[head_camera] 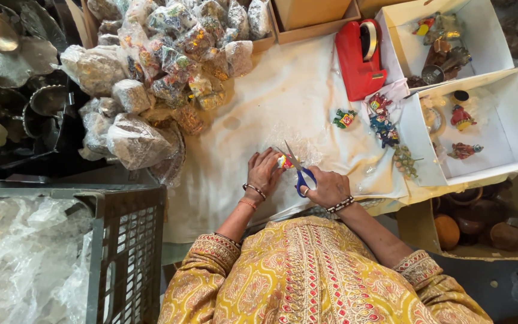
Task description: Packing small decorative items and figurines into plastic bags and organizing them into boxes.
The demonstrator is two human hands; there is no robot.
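- Right hand (330,187) grips a pair of blue-handled scissors (300,171), fingers through the loops; blades point up and away, toward the sheet of clear bubble wrap (292,144).
- Left hand (263,171) presses down, fingers curled over a small red and yellow painted figurine (283,161) lying on the bubble wrap, just beside the scissor blades.
- Both hands sit close together near the front edge of the counter (283,90), which is covered in a cream cloth.
- Beaded bracelets on both wrists; sleeves of yellow patterned fabric.
- Just right of the hands: a cluster of loose small painted figurines (382,123) on the cloth, one green and red figurine (345,118) lying apart from them.
- Red tape dispenser (360,57) stands at the far side of the counter.
- Two open white cardboard boxes (511,120) at right hold more figurines.
- Far left of the counter: a heap of bubble-wrapped bundles (169,66).
- Grey plastic crate (128,240) at lower left, crumpled clear plastic beside it.
- Metal dishes (7,66) at upper left, well apart from the hands.
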